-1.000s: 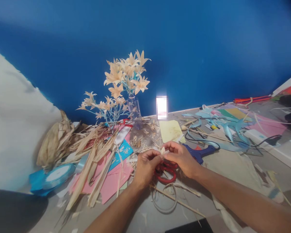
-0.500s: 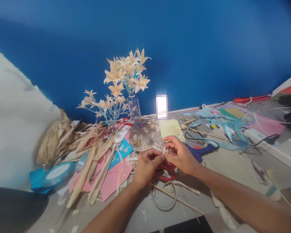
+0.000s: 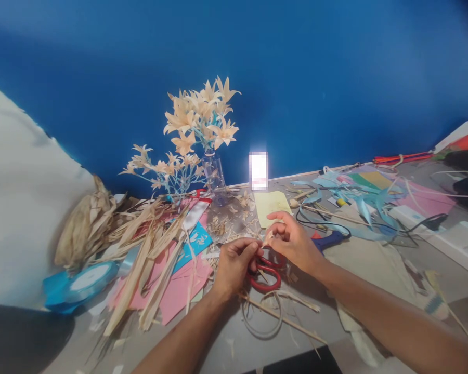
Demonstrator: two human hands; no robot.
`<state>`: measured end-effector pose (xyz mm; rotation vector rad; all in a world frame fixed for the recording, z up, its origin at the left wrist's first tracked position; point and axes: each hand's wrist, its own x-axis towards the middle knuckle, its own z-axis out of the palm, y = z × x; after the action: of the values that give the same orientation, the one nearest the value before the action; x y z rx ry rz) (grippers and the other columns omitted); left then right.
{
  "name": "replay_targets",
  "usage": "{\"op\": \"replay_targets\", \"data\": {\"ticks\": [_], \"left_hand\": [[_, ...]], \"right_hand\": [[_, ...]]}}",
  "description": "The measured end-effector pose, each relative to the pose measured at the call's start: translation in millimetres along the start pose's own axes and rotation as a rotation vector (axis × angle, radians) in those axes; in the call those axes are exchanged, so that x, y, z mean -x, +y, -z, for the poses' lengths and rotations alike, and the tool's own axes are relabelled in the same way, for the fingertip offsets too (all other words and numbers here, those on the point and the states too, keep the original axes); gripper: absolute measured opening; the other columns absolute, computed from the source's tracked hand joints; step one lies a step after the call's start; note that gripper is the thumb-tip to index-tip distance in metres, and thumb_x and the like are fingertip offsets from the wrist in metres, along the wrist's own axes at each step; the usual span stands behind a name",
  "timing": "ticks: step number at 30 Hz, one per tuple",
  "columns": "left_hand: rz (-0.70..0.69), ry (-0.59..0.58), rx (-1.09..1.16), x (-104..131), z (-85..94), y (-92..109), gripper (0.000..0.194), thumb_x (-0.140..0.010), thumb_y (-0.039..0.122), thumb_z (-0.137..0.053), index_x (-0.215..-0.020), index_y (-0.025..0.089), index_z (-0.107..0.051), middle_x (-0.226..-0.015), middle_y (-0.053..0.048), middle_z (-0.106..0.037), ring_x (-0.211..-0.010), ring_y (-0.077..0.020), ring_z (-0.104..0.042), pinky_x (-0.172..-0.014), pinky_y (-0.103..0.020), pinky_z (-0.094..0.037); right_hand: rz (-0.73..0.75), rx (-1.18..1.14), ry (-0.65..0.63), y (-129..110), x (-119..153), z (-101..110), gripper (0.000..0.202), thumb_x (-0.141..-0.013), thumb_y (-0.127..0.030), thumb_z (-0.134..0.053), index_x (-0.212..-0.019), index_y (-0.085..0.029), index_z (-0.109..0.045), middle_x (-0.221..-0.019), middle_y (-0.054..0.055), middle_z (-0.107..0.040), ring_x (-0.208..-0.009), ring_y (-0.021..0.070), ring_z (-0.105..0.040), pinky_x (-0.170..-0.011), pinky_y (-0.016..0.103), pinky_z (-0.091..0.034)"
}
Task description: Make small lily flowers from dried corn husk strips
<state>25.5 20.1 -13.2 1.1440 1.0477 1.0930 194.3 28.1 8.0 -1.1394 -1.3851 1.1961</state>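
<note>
My left hand point(image 3: 237, 262) and my right hand point(image 3: 292, 243) are close together over the middle of the table. Between the right thumb and fingers is a small pale piece of dried husk point(image 3: 269, 238). The left thumb and forefinger are pinched together beside it; whatever they hold is too small to make out. Just below both hands lie red-handled scissors point(image 3: 265, 284), their blades hidden. A thin wire ring point(image 3: 262, 332) and a thin stick point(image 3: 296, 326) rest nearer to me.
Pale handmade flowers fill a clear bottle point(image 3: 215, 182) at the back, by the blue wall. Dried husks point(image 3: 130, 291), pink paper point(image 3: 179, 296) and a blue ribbon roll point(image 3: 89, 280) lie left. Blue-handled scissors point(image 3: 329, 240), yellow paper point(image 3: 272, 205) and cloth point(image 3: 374, 275) lie right.
My right hand has drawn slightly apart from the left, with the pale piece in its fingers. More of the red scissors shows under the hands. The view has shifted slightly.
</note>
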Motion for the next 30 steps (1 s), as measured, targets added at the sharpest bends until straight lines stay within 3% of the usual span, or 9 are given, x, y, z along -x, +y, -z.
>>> {"op": "replay_targets", "data": {"ticks": [3, 9, 17, 21, 26, 30], "left_hand": [[0.006, 0.045, 0.034, 0.9, -1.0, 1.3, 0.021, -0.072, 0.032, -0.077, -0.084, 0.015, -0.075, -0.056, 0.001, -0.062, -0.044, -0.0077, -0.05, -0.046, -0.019, -0.039], [-0.018, 0.008, -0.029, 5.5, -4.0, -0.6, 0.011, -0.074, 0.025, -0.073, -0.074, 0.015, -0.069, -0.062, 0.001, -0.064, -0.051, -0.0093, -0.056, -0.049, -0.019, -0.043], [-0.004, 0.001, -0.067, 6.5, -4.5, 3.6, 0.012, -0.076, 0.026, -0.069, -0.072, 0.016, -0.063, -0.058, 0.001, -0.061, -0.048, -0.0106, -0.056, -0.048, -0.02, -0.043], [-0.009, -0.048, 0.035, 3.5, 0.6, 4.0, 0.018, -0.079, 0.031, -0.07, -0.075, 0.017, -0.06, -0.053, 0.004, -0.055, -0.044, -0.0072, -0.046, -0.046, -0.018, -0.037], [-0.041, -0.087, 0.131, -1.8, 6.0, 0.6, 0.023, -0.081, 0.038, -0.071, -0.079, 0.018, -0.06, -0.049, 0.007, -0.049, -0.045, -0.0068, -0.042, -0.049, -0.018, -0.036], [-0.061, -0.016, 0.071, -2.6, 5.3, 0.9, 0.022, -0.078, 0.037, -0.074, -0.077, 0.017, -0.063, -0.049, 0.007, -0.049, -0.045, -0.0069, -0.042, -0.047, -0.018, -0.035]], "right_hand": [[-0.028, -0.023, -0.024, -2.3, 0.2, -0.2, 0.047, -0.067, -0.018, -0.062, -0.112, -0.021, -0.049, -0.074, -0.005, -0.062, -0.053, 0.0091, -0.045, -0.051, 0.022, -0.034], [-0.045, -0.022, -0.065, -1.7, 1.7, -3.9, 0.046, -0.065, -0.018, -0.061, -0.111, -0.019, -0.052, -0.073, -0.006, -0.06, -0.053, 0.0079, -0.043, -0.051, 0.021, -0.032], [-0.011, 0.017, -0.09, 0.1, 2.2, -5.5, 0.041, -0.067, -0.018, -0.062, -0.108, -0.018, -0.058, -0.08, -0.003, -0.063, -0.054, 0.0072, -0.044, -0.051, 0.02, -0.035], [0.058, 0.029, -0.013, -0.1, 1.8, -0.9, 0.037, -0.073, -0.023, -0.064, -0.11, -0.019, -0.062, -0.097, 0.003, -0.068, -0.057, 0.0089, -0.049, -0.054, 0.023, -0.042], [0.133, 0.058, 0.127, -3.6, 0.1, 6.8, 0.017, -0.082, -0.034, -0.064, -0.088, -0.018, -0.065, -0.077, 0.001, -0.066, -0.06, 0.0128, -0.053, -0.054, 0.024, -0.042], [0.242, 0.159, 0.137, -3.7, 3.2, 8.4, 0.02, -0.09, -0.035, -0.057, -0.083, -0.018, -0.064, -0.072, 0.001, -0.063, -0.062, 0.014, -0.054, -0.055, 0.025, -0.042]]}}
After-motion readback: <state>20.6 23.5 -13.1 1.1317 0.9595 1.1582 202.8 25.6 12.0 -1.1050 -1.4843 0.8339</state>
